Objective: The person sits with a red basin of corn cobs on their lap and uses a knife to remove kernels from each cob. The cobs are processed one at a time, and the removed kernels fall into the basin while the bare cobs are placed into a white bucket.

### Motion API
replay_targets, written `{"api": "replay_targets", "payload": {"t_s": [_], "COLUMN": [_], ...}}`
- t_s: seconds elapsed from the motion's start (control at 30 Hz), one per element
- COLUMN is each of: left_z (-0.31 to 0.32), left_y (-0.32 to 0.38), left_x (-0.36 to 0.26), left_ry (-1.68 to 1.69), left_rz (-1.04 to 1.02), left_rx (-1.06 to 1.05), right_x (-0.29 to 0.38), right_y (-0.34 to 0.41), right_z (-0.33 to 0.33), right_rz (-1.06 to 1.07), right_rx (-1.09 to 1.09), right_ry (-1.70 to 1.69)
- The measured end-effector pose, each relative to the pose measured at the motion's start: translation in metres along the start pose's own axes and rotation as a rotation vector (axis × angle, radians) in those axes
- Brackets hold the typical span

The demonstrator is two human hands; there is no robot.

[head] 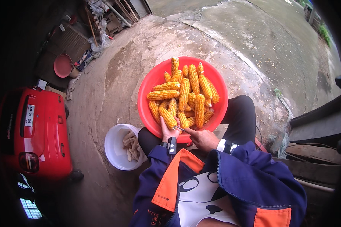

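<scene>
An ear of yellow corn (pixel 167 117) lies in my left hand (pixel 169 129), over the near left rim of a red plastic basin (pixel 222 85). My right hand (pixel 205 139) grips a thin metal tool (pixel 179 128), its handle mostly hidden in the fingers. The tool's tip touches or nearly touches the near end of that ear. Several more ears of corn (pixel 184 93), with kernels on, fill the basin at my knees. To the left, a white plastic bucket (pixel 112 151) holds several bare corncobs (pixel 130 146).
A red toy-like or small car (pixel 49 127) stands at the far left. A round red dish (pixel 63 65) and piled clutter lie behind it. Loose kernels are scattered on the concrete ground (pixel 244 51) ahead. Wooden boards (pixel 315 152) lie at the right.
</scene>
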State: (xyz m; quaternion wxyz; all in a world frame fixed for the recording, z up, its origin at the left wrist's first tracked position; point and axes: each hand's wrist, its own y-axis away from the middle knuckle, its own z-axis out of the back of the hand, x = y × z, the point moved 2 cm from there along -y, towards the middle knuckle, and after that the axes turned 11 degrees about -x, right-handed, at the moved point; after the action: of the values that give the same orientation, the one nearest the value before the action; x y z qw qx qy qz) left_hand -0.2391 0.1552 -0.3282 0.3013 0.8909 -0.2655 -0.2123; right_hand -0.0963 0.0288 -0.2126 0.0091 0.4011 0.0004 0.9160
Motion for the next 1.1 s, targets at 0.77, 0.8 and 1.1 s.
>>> {"api": "replay_targets", "payload": {"t_s": [0.77,0.8,1.1], "left_z": [-0.001,-0.001,-0.004], "left_y": [-0.001,-0.001,0.002], "left_x": [0.002,0.003,0.002], "left_ry": [-0.328,-0.334,-0.223], "left_rz": [-0.174,-0.197,-0.189], "left_rx": [-0.025,-0.016,-0.092], "right_x": [-0.009,-0.011,-0.011], "right_y": [-0.008,-0.008,-0.008], "right_z": [-0.006,-0.006,-0.006], "right_rz": [0.026,0.007,-0.005], "right_rx": [-0.012,-0.009,0.013], "right_ry": [-0.214,-0.264,-0.217]}}
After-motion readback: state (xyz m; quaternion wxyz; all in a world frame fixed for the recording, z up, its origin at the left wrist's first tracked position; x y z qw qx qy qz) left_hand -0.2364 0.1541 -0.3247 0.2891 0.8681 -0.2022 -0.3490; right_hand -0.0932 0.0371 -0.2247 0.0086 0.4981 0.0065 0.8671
